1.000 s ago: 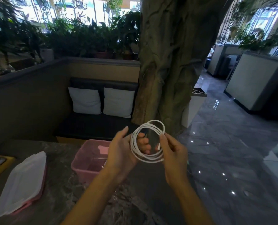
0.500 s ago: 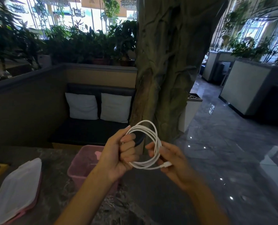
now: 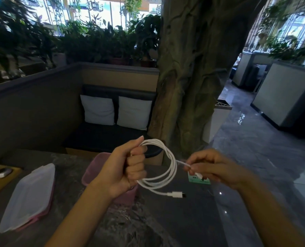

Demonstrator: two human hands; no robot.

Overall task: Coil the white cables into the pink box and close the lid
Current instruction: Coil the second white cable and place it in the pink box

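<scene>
A white cable is wound into a loose coil held above the table. My left hand is closed in a fist around the coil's left side. My right hand pinches one plug end of the cable, pulled out to the right of the loop. The other plug end hangs free below the coil. The open pink box sits on the table behind my left hand, mostly hidden by it. Its translucent lid with a pink rim lies flat at the left.
The dark marble table ends at the right over a glossy floor. A green card lies under my right hand. A wooden tray with small items sits at far left. A tree trunk and a cushioned bench stand behind.
My left hand closed into a fist around the coil. My right hand drew one plug end out to the right, through the loop. The other end now dangles below.
</scene>
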